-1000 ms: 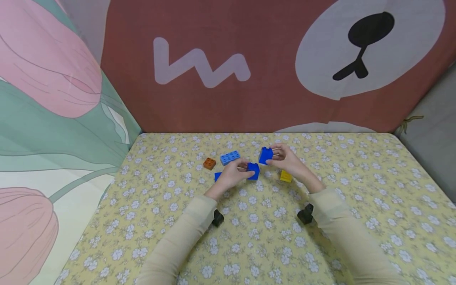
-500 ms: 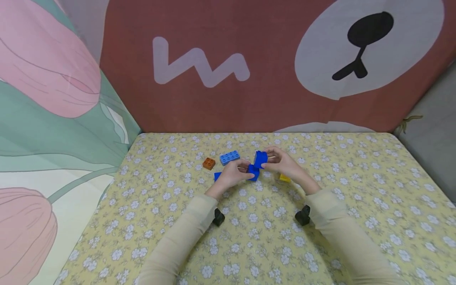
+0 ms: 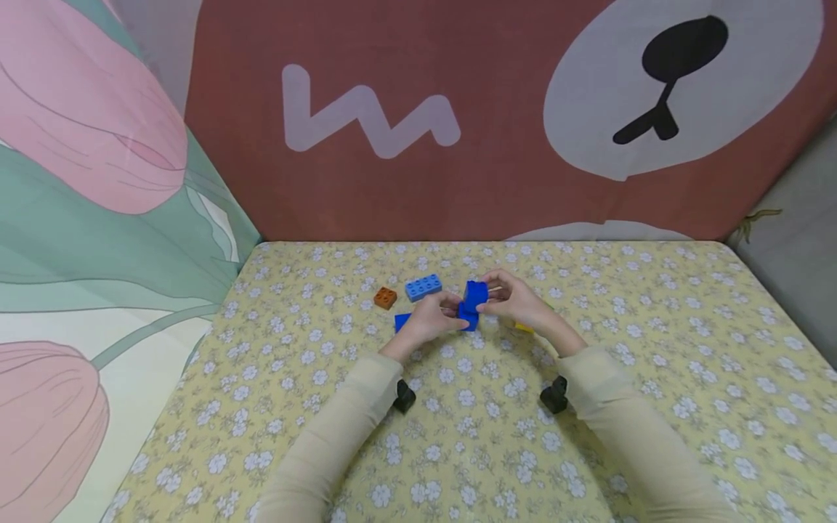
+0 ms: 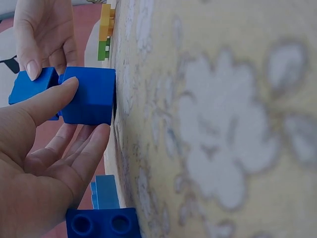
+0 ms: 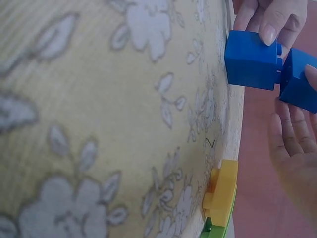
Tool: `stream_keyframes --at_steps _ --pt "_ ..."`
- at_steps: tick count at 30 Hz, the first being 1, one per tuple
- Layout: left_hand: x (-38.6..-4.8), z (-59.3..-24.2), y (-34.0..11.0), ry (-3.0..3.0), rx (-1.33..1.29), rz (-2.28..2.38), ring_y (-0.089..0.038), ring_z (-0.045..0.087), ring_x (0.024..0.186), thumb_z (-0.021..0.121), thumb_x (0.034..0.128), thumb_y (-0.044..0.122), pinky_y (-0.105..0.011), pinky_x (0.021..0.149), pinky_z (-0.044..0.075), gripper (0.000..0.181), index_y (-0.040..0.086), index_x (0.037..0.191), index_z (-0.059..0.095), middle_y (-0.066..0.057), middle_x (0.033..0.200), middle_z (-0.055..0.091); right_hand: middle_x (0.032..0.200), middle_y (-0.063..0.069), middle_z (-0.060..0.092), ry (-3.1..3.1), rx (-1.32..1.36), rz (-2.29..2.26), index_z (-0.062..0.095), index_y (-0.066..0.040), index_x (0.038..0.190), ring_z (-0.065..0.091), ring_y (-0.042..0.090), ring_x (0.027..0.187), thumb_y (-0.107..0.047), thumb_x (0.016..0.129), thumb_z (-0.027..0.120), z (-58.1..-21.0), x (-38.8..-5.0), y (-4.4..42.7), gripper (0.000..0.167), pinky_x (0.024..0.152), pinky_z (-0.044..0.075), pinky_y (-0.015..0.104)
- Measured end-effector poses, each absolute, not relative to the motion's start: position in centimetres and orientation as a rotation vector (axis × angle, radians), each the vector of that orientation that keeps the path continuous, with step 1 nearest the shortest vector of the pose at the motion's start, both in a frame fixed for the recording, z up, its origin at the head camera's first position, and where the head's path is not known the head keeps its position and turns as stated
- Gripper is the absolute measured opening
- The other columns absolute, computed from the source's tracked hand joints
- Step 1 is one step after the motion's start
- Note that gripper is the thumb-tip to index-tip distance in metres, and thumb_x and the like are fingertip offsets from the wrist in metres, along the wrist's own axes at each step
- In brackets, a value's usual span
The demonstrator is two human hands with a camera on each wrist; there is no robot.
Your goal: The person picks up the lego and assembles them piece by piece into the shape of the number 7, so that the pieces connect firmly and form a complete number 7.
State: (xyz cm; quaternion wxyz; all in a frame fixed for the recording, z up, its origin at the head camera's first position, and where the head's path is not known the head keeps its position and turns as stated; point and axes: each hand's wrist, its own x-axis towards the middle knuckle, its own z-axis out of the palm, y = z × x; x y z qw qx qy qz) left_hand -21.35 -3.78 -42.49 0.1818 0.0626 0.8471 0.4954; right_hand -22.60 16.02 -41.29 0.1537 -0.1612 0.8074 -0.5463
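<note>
My left hand (image 3: 431, 318) pinches a blue toy brick (image 4: 91, 96) between thumb and fingers, low against the flowered cloth. Above it, a second blue toy brick (image 5: 298, 82) is held in my right hand (image 3: 519, 299), thumb on the near side and fingers behind. This upper brick stands tilted over the lower one, touching or nearly touching its studs. Both wrist views show a wedge-shaped gap between the two, so their faces are not flush. In the left wrist view the right hand's fingers (image 4: 59, 49) show beyond the bricks.
An orange-brown brick (image 3: 385, 297) and a light blue brick (image 3: 423, 288) lie behind the left hand. Another blue brick (image 3: 402, 322) is partly hidden by that hand. Near the right wrist are a yellow brick (image 5: 223, 191) and a green one (image 5: 214, 230). A patterned wall stands behind the table.
The right hand has brought its blue brick left and down, from apart to just over the left hand's brick. The left hand has barely moved.
</note>
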Motion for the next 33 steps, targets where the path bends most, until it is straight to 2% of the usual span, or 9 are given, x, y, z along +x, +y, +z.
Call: stream_keyframes --at_steps 13,25,29,33 --pt "-21.61 -42.65 -3.74 2.371 0.164 1.4 -0.027 0.059 0.115 0.072 0.0863 0.015 -0.036 0.091 0.054 0.043 0.005 0.125 0.056 -0.014 0.123 0.061 0.129 0.026 0.049 2.335 -0.465 -1.514 0.043 0.0 0.126 0.055 0.041 0.117 -0.007 0.089 0.066 -41.28 -22.36 15.8 0.044 0.087 0.055 0.041" --pt "-21.56 -42.63 -3.66 2.366 0.144 1.392 -0.028 0.058 0.117 0.072 0.086 0.015 -0.038 0.092 0.054 0.046 0.005 0.127 0.054 -0.015 0.126 0.06 0.128 0.025 0.05 2.381 -0.536 -1.48 0.046 -0.001 0.124 0.054 0.041 0.117 -0.007 0.088 0.067 -41.52 -22.19 15.53 0.042 0.097 0.049 0.051" --pt "-21.51 -42.5 -3.86 2.334 0.177 1.423 -0.029 0.056 0.121 0.072 0.0859 0.015 -0.04 0.095 0.052 0.053 0.006 0.133 0.05 -0.015 0.13 0.058 0.127 0.025 0.051 2.383 -0.54 -1.479 0.046 -0.001 0.125 0.054 0.04 0.116 -0.008 0.089 0.067 -41.62 -22.17 15.5 0.042 0.097 0.048 0.051" --pt "-21.41 -42.06 -4.4 2.329 0.253 1.457 -0.028 0.052 0.127 0.073 0.0855 0.02 -0.042 0.1 0.05 0.061 0.014 0.14 0.045 -0.011 0.138 0.053 0.126 0.024 0.053 2.388 -0.538 -1.48 0.046 -0.002 0.126 0.055 0.038 0.115 -0.009 0.089 0.067 -41.7 -22.16 15.53 0.043 0.097 0.049 0.05"
